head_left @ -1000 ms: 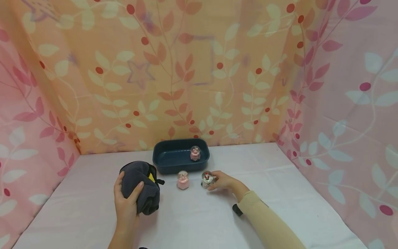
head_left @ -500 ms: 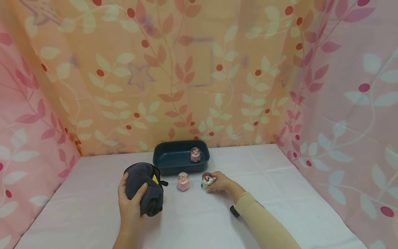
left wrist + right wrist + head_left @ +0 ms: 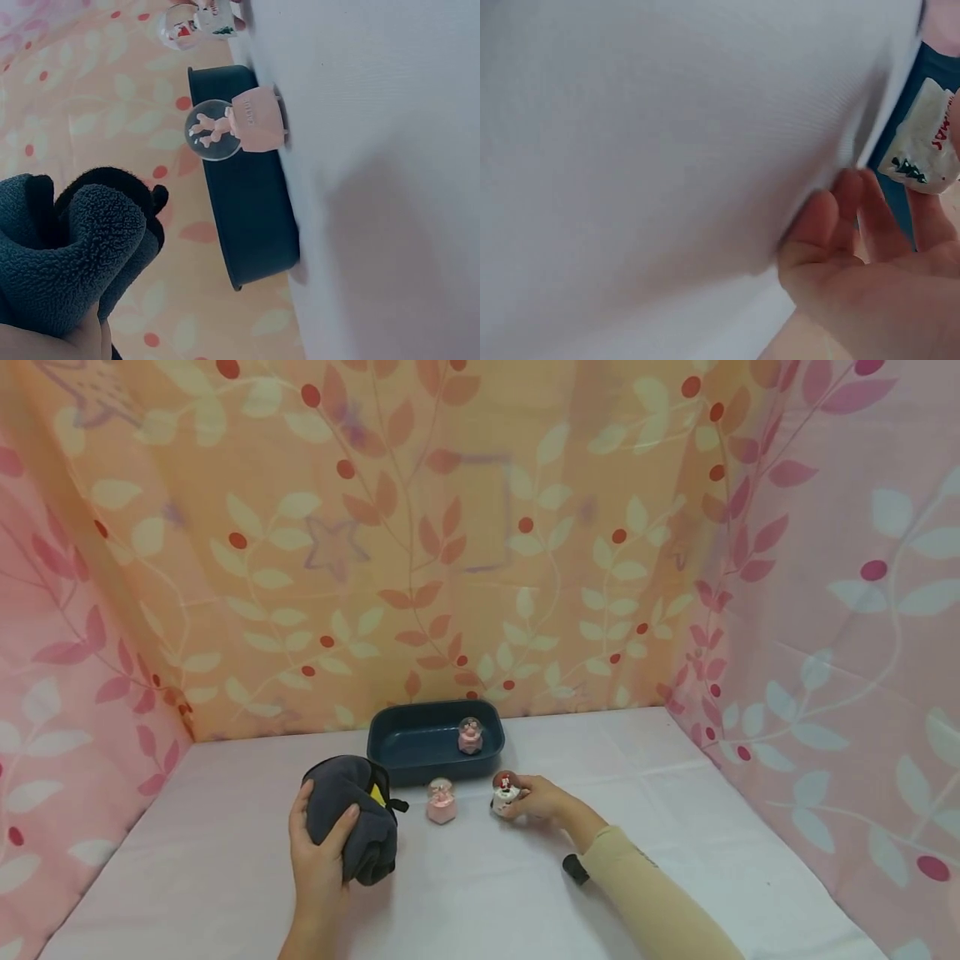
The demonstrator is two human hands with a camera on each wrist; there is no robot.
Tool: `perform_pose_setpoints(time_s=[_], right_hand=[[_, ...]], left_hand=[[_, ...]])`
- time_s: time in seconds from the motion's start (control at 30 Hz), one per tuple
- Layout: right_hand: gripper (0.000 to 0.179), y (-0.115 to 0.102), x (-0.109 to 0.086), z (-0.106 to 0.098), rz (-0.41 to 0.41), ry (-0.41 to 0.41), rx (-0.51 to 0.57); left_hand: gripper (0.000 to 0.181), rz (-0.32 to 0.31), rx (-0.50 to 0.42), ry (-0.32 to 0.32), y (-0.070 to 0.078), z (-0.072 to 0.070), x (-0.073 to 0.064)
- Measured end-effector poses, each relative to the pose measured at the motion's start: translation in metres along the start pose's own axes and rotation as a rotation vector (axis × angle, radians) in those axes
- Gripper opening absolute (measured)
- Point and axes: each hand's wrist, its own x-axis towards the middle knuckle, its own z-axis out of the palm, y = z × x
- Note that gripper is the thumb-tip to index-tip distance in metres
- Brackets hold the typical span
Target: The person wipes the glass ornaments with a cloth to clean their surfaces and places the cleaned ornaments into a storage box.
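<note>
My left hand [image 3: 318,852] grips a bundled dark grey towel [image 3: 345,814] with black trim and a yellow patch, held over the left of the table. Its fleecy folds fill the lower left of the left wrist view. My right hand [image 3: 551,802] pinches a snow globe [image 3: 506,792] with a red figure and a white base, which appears slightly raised off the tabletop. In the right wrist view, fingers hide part of its white base [image 3: 919,146]. Between the hands stands a pink snow globe [image 3: 441,802], upright; its pink base [image 3: 259,120] faces the left wrist camera.
A dark blue tray [image 3: 405,768] stands at the back of the white-covered table [image 3: 465,893], with another pink snow globe [image 3: 470,737] inside at its right end. A small black object [image 3: 575,869] lies beside the right forearm. Patterned curtains [image 3: 420,543] enclose the back and sides.
The towel in my left hand has shifted slightly right. My right hand still holds the white-based snow globe, which has tilted and moved a little to the right and up.
</note>
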Motion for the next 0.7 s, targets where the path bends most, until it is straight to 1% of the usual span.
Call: perform_pose_setpoints(time_s=[0.13,0.3,0.4,0.6,0.7], right_hand=[[0.065,-0.006,-0.009,-0.005,0.037,-0.003,0.063],[0.067,-0.014,-0.019,-0.01,0.046,0.025,0.074],[0.065,-0.018,-0.024,-0.01,0.03,0.04,0.093],[0.065,-0.023,-0.03,-0.011,-0.019,0.055,0.195],[0.062,-0.026,-0.034,-0.012,-0.063,0.043,0.217]], left_hand=[[0.072,0.009,-0.015,0.002,0.0,0.001,-0.001],[0.072,0.016,-0.029,-0.002,0.0,0.002,-0.001],[0.073,0.017,-0.016,-0.014,0.001,0.002,-0.001],[0.071,0.013,0.002,-0.019,0.002,0.003,-0.002],[0.071,0.013,0.002,-0.013,0.003,0.004,-0.003]])
